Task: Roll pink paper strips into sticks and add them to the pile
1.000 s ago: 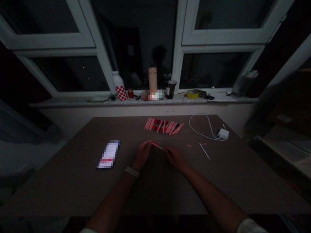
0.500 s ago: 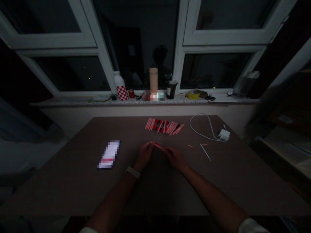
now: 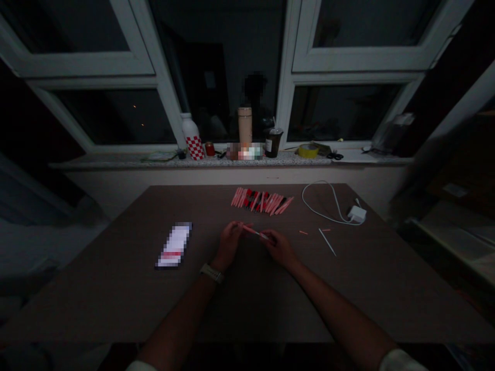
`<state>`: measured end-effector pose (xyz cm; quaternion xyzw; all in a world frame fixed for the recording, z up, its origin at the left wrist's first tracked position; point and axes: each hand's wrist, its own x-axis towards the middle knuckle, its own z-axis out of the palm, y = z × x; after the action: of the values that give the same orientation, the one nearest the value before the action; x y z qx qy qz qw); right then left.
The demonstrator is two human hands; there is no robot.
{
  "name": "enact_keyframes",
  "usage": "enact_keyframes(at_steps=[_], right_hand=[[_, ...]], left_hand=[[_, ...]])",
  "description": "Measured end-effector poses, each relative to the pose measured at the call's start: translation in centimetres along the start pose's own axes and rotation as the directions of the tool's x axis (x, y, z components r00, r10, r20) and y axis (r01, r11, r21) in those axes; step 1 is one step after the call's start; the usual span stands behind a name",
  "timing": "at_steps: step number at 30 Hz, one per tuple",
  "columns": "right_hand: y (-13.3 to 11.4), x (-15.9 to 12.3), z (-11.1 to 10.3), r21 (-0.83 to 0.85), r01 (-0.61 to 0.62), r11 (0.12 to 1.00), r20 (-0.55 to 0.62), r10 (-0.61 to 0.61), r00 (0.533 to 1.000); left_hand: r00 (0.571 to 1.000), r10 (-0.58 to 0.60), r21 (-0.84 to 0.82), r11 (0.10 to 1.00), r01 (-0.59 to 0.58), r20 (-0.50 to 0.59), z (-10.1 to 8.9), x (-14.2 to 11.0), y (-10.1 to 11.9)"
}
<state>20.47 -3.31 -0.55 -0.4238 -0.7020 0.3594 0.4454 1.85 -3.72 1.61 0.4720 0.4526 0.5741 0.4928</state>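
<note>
A thin pink stick [image 3: 255,232] lies across the gap between my hands, held at about chest-centre over the dark brown table [image 3: 96,293]. My left hand [image 3: 229,246] pinches its near end between fingers and thumb, with a pale wristwatch [image 3: 212,273] on that wrist. My right hand [image 3: 279,251] grips the other end. Further ahead lies a loose bundle of pink and red sticks [image 3: 262,201]. A white rod [image 3: 327,241] and a short pink piece [image 3: 303,232] rest to the right of my right hand.
A phone [image 3: 174,245] with a blurred screen lies left of my hands. A white charger [image 3: 356,214] and its cable [image 3: 317,202] sit at the far right. Behind the table, a stone windowsill [image 3: 116,162] holds a checked bottle [image 3: 193,138], a tan flask [image 3: 245,126] and a tape roll [image 3: 308,150].
My hands have drawn slightly apart, and more of the pink stick now shows between them. The view has shifted a little.
</note>
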Motion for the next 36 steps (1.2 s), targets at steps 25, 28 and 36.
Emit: enact_keyframes(at_steps=[25, 28, 36], right_hand=[[-0.3, 0.9, -1.0, 0.371, -0.06, 0.927, -0.423, 0.226, 0.878], [-0.6, 0.9, -1.2, 0.404, -0.047, 0.914, -0.418, 0.23, 0.879], [-0.5, 1.0, -1.3, 0.567, -0.009, 0.824, -0.39, 0.278, 0.878]], left_hand=[[0.997, -0.057, 0.257, 0.966, 0.043, 0.048, -0.1, -0.1, -0.1], [0.987, 0.0, 0.381, 0.923, -0.063, 0.161, 0.3, -0.5, -0.1], [0.926, 0.053, 0.516, 0.818, -0.254, 0.373, 0.8, -1.3, 0.5]])
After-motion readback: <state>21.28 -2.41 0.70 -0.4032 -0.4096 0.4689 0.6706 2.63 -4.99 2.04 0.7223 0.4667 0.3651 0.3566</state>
